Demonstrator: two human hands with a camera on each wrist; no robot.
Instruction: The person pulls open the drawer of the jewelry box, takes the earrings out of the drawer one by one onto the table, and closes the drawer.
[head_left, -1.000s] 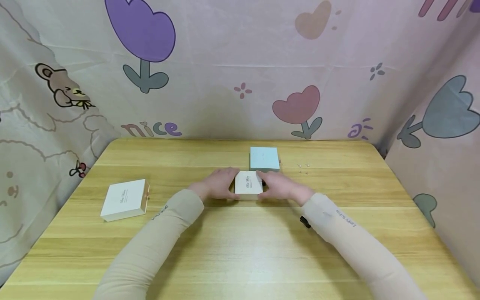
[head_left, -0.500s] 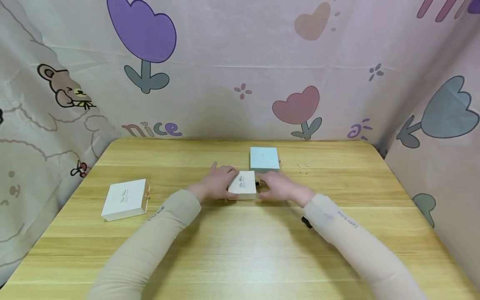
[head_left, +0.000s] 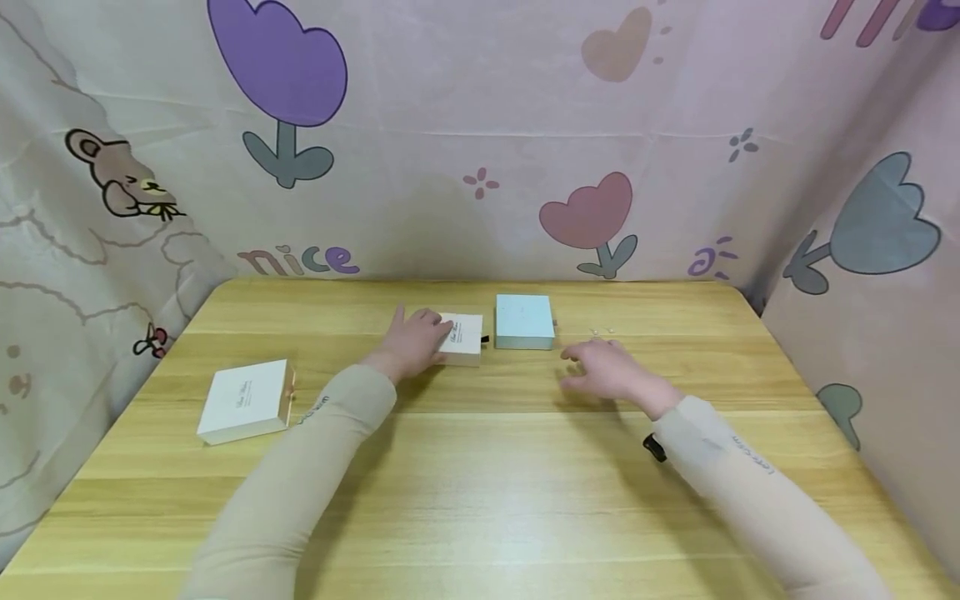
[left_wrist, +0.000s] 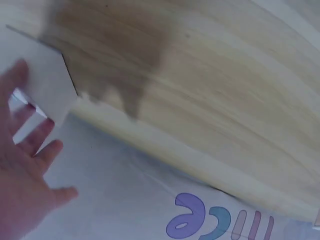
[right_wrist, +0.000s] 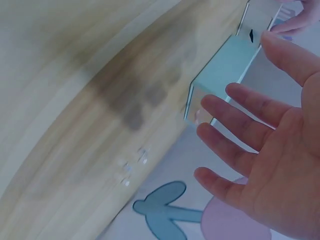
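Note:
My left hand [head_left: 408, 343] holds a small white drawer-style gift box [head_left: 465, 333] by its left end, thumb at the near side and fingers over the top. Script lettering marks its lid, and a black pull tab sticks out on the right. In the left wrist view the box [left_wrist: 47, 75] sits between thumb and forefinger while the other fingers spread out. My right hand [head_left: 604, 368] hovers over the table with relaxed fingers and nothing in them. Tiny clear earring-like pieces [right_wrist: 143, 155] lie beyond it, partly hidden by the hand in the head view.
A light blue box [head_left: 523, 319] with a small tab stands just right of the white one, a narrow gap between them. Farther left lies a larger white box [head_left: 246, 400]. Patterned cloth [head_left: 420, 208] hangs behind the wooden table [head_left: 480, 500].
The small white box has slid left and away from me with my left hand, now beside the blue box rather than in front. My right hand has let go and moved right.

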